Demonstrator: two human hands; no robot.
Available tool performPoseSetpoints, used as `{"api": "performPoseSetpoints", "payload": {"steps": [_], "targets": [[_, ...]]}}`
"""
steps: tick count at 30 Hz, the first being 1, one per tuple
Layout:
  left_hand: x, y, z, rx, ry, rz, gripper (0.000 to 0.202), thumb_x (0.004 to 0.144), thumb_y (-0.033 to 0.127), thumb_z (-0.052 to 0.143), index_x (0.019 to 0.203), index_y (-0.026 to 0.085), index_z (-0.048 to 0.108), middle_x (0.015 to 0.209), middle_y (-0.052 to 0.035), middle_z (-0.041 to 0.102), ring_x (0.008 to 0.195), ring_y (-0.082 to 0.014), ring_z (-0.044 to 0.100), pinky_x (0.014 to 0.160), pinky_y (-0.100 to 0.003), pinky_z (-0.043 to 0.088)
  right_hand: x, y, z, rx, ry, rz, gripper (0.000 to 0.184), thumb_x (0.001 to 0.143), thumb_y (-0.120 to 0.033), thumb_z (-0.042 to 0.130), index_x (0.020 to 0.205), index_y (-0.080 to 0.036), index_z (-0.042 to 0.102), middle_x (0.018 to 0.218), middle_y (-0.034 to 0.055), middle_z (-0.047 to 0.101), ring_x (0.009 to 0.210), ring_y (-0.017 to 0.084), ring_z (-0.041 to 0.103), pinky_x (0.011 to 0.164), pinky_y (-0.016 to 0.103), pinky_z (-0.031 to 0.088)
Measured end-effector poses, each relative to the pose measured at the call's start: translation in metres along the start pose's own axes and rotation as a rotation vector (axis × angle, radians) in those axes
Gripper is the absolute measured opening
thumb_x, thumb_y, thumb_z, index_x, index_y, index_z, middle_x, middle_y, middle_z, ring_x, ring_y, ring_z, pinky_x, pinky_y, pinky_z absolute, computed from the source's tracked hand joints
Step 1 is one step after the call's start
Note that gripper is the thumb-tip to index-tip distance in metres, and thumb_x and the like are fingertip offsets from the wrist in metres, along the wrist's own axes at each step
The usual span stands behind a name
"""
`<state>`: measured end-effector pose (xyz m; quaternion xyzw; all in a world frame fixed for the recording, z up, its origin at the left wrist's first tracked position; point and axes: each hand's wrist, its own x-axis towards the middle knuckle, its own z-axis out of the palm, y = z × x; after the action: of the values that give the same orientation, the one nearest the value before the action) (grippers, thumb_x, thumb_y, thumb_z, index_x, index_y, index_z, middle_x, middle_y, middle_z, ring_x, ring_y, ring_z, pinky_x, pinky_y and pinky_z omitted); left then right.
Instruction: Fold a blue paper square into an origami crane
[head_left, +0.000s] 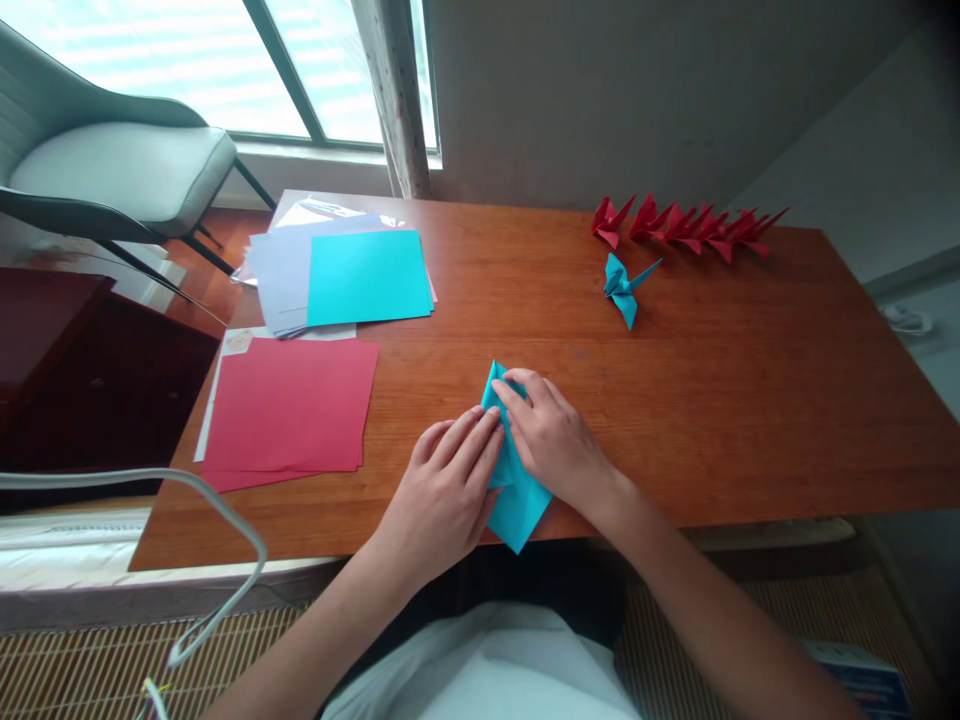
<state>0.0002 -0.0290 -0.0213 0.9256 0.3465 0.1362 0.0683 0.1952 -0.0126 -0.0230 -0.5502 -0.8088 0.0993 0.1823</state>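
A piece of turquoise paper [523, 510], folded into a narrow kite shape, lies at the table's front edge, its lower tip sticking out past the edge. My left hand [451, 478] is closed on its left side, fingers pressed together along the fold. On the upper right part, my right hand [551, 435] presses the paper with bent fingers, the index fingertip near the top point. Both thumbs are partly hidden. Beyond my hands stands a finished turquoise paper crane [621, 288]. Behind it, several red paper cranes [701, 228] stand in a row.
Red paper sheets [292, 405] lie at the left of the wooden table [750, 400]. Behind them is a stack with a turquoise sheet [367, 277] on top of pale sheets [281, 270]. A white cable [225, 505] loops at the lower left, and a chair [124, 170] stands by the window.
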Motion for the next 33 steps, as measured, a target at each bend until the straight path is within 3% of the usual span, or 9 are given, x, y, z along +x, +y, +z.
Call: {"api": "performPoseSetpoints", "payload": {"steps": [17, 26, 33], "targets": [[0.001, 0.0, -0.002, -0.042, 0.007, -0.016, 0.054, 0.098, 0.037, 0.052, 0.146, 0.011, 0.052, 0.156, -0.0119, 0.048, 0.145, -0.0323, 0.041, 0.116, -0.047, 0.033, 0.007, -0.008, -0.005, -0.061, -0.092, 0.066, 0.047, 0.1, -0.016, 0.038, 0.145, -0.011, 0.049, 0.141, 0.0199, 0.052, 0.124, 0.03, 0.055, 0.102, 0.044, 0.055], [0.001, 0.0, -0.001, -0.047, 0.012, -0.024, 0.054, 0.098, 0.037, 0.051, 0.145, 0.011, 0.053, 0.156, -0.0122, 0.048, 0.145, -0.0325, 0.041, 0.116, -0.046, 0.032, 0.021, -0.017, -0.007, -0.134, -0.173, 0.162, 0.05, 0.1, -0.015, 0.038, 0.149, -0.011, 0.044, 0.139, 0.0195, 0.052, 0.116, 0.029, 0.061, 0.087, 0.039, 0.061], [0.001, 0.0, -0.001, -0.047, 0.012, -0.023, 0.053, 0.098, 0.036, 0.051, 0.145, 0.01, 0.053, 0.156, -0.0117, 0.047, 0.145, -0.032, 0.041, 0.116, -0.046, 0.032, 0.02, -0.017, -0.006, -0.133, -0.169, 0.168, 0.048, 0.101, -0.017, 0.038, 0.149, -0.013, 0.045, 0.138, 0.0195, 0.053, 0.116, 0.028, 0.06, 0.086, 0.039, 0.062]]}}
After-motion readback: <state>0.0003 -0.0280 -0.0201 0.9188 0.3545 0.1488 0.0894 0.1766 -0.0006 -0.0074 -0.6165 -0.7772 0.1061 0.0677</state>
